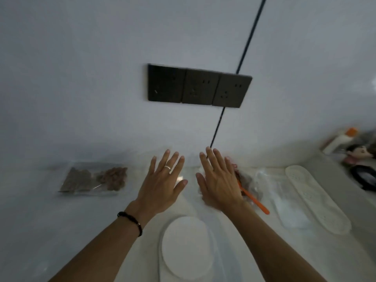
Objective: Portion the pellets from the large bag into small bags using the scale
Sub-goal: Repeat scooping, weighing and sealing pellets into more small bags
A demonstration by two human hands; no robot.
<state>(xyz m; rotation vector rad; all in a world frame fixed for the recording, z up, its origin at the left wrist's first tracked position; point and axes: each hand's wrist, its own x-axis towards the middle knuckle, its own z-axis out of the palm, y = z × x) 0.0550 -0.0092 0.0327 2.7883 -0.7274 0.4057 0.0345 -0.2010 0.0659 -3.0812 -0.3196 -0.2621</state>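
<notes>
Your two hands are up, holding nothing.
Your left hand and right hand spread flat above the white scale.

no readable text, labels or numbers anywhere; frame blurred, small print on objects illegible.

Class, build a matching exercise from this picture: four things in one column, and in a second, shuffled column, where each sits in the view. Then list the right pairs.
Things:
1. orange scoop
2. round white scale platform
3. small bags of brown pellets
4. dark socket panel

Places:
A. on the wall, above the hands
B. left of the left hand
C. near edge, between the forearms
D. just right of the right hand

Pairs: 1-D, 2-C, 3-B, 4-A
</notes>
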